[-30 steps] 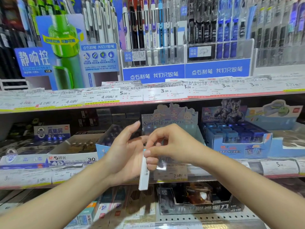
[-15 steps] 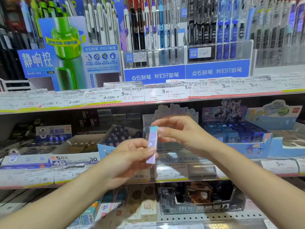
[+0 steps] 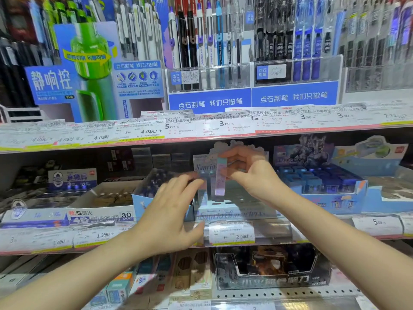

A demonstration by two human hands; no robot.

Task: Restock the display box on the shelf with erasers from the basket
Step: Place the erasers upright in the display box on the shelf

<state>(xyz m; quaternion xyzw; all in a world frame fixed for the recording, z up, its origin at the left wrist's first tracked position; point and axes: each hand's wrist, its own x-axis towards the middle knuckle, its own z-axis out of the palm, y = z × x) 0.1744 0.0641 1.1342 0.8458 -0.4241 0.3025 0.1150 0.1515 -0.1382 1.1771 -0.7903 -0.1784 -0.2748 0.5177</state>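
Stationery shelving fills the view: pens [image 3: 201, 41] stand in racks on the top tier, and price labels [image 3: 223, 126] line each shelf edge. On the middle shelf [image 3: 279, 229] sits the display box [image 3: 234, 212] — pale, with a printed backing card behind it. The right hand [image 3: 248, 175] pinches a long, slim eraser [image 3: 220, 177] near its teal upper end, holding it upright directly above the box interior. The left hand [image 3: 172, 211] holds nothing — fingers extended and relaxed, reaching toward the box's left side; contact cannot be confirmed. A blue box of dark items [image 3: 324, 182] stands just to the right.
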